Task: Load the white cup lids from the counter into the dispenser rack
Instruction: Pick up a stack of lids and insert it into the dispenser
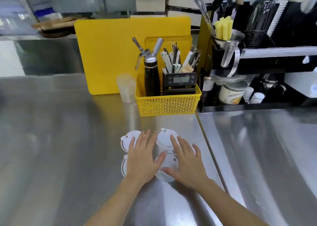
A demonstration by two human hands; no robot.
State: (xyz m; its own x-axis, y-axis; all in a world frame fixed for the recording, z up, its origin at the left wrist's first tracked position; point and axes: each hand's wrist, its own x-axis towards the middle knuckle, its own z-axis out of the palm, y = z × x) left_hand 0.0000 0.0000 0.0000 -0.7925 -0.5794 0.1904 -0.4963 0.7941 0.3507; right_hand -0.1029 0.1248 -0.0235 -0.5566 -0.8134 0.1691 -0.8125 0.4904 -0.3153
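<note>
Lids are what's under both hands here, pretty much dead center in the lower half of the frame on the steel counter. Four white cup lids seem to be laid out in a rough square: the far left lid and near left lid are partly covered by the left hand, which is spread flat with fingers extended on top of them, nothing gripped. The far right lid and near right lid are pressed under the right hand, also splayed flat, thumb stretched across the nearer one; no real grasp can be made out, just open palms resting on plastic. Everything's a bit motion-blurred, so exact lid edges can't be pinned down. Further up the frame a yellow basket is parked, loaded with a black whipped-cream siphon, a small digital timer and wrapped straws. A yellow cutting board is propped upright behind it, and a frosted plastic cup is tucked just beside the basket's left side. Over at the upper right, a black rack is seen, with sleeves of stacked cups slotted in up top.
</note>
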